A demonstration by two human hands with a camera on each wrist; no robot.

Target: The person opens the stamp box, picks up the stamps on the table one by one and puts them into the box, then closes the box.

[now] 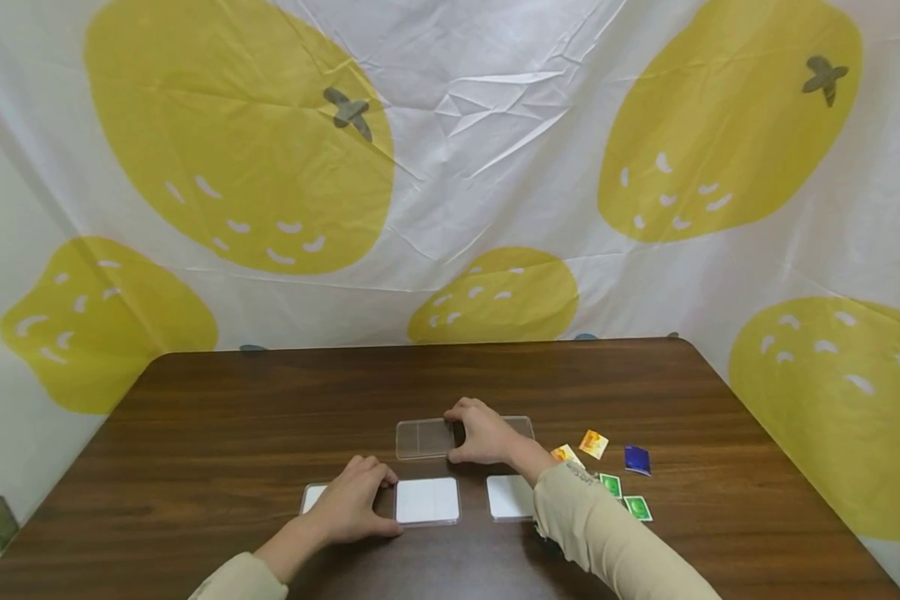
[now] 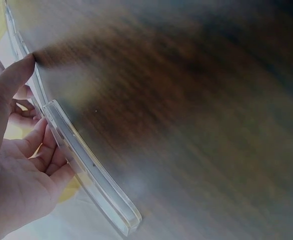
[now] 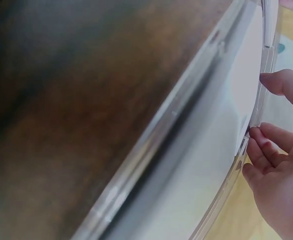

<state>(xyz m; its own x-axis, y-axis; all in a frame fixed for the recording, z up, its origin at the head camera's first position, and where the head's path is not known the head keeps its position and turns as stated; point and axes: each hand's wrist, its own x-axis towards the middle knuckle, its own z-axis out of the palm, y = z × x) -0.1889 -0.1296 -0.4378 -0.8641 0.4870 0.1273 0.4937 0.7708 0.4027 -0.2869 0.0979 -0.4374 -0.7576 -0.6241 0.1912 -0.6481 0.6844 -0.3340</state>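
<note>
Three shallow clear plastic cases with white insides stand in a row near the front. My left hand (image 1: 351,502) pinches the left end of the middle case (image 1: 427,501), thumb at its front edge and fingertips at its back edge. Under that hand the left case (image 1: 312,497) is mostly hidden; its clear side wall (image 2: 94,167) shows close up in the left wrist view. Behind the row, my right hand (image 1: 484,433) grips the right end of a flat clear lid (image 1: 423,439) between thumb and fingers. Another clear lid (image 1: 521,426) is partly covered by this hand.
The right case (image 1: 508,497) is partly behind my right sleeve. To the right lie small packets: orange-yellow ones (image 1: 594,443), green ones (image 1: 637,508) and a dark blue one (image 1: 637,460). A white cloth with yellow fruit (image 1: 495,296) hangs beyond the brown wooden table (image 1: 285,392).
</note>
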